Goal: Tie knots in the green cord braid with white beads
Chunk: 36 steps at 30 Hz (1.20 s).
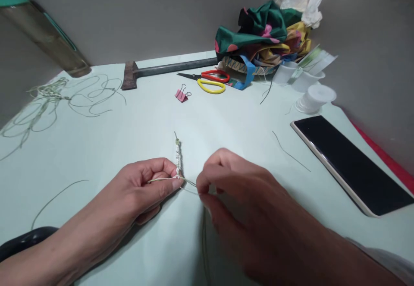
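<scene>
Between thumb and forefinger, my left hand (145, 189) pinches the lower end of a narrow knotted cord braid (178, 154), white and pale green. The braid points away from me, with a short dark cord end at its tip. Loose thin cords (188, 182) run from the pinched end across to my right hand (233, 195). The fingers of my right hand are closed on these cords. Cord tails (204, 238) hang down below it toward the near edge. The exact grip inside my right hand is partly hidden.
Behind lie a hammer (171, 68), scissors (211, 82), a pink binder clip (182, 94) and bunched colourful fabric (258, 36). Tangled cords (51, 96) and a bottle (45, 31) are at left. White spools (313, 99) and a phone (352, 165) are at right.
</scene>
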Each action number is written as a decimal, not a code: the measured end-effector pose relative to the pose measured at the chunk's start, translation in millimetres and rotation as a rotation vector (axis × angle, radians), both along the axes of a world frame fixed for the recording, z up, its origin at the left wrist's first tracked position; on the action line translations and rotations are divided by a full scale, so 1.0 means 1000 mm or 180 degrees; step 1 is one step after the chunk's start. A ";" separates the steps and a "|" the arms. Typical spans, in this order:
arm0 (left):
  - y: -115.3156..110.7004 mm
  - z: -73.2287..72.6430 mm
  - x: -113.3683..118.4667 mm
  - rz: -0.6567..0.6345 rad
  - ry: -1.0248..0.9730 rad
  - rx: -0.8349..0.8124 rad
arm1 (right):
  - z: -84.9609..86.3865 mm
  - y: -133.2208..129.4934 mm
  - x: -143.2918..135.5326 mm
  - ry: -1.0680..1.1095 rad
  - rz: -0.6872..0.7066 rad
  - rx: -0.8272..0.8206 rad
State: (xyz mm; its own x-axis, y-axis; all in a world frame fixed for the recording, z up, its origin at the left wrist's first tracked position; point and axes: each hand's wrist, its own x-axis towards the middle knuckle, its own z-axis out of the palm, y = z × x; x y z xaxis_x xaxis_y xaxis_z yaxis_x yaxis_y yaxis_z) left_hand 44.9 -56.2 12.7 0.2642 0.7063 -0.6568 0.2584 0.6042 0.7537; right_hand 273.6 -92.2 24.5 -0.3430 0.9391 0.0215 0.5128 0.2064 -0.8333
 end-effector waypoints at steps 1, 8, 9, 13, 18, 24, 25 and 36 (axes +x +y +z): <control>0.000 0.000 0.000 -0.0007 0.0002 0.0006 | 0.002 0.003 0.001 0.0051 -0.0019 -0.0065; -0.003 0.001 -0.002 -0.0004 0.0173 0.0108 | 0.005 0.002 0.007 0.0198 0.0561 -0.0802; -0.004 0.001 -0.003 -0.0023 0.0206 0.0127 | 0.003 0.002 0.006 0.0174 0.0679 -0.0725; -0.006 0.000 -0.004 -0.0101 0.0308 0.0251 | -0.006 0.004 0.005 -0.0125 0.0672 -0.0088; -0.006 0.001 0.000 -0.0170 0.0380 0.0384 | -0.013 0.009 0.005 -0.0892 0.0182 0.1195; -0.005 0.003 0.006 -0.0145 0.0327 0.0471 | -0.026 0.013 -0.001 -0.1006 0.0142 0.1476; -0.005 0.003 0.007 -0.0106 0.0294 0.0457 | -0.028 0.014 -0.003 -0.0923 0.0141 0.1466; -0.009 0.003 0.008 -0.0042 0.0196 0.0541 | -0.033 0.014 -0.013 -0.0023 0.0168 0.0475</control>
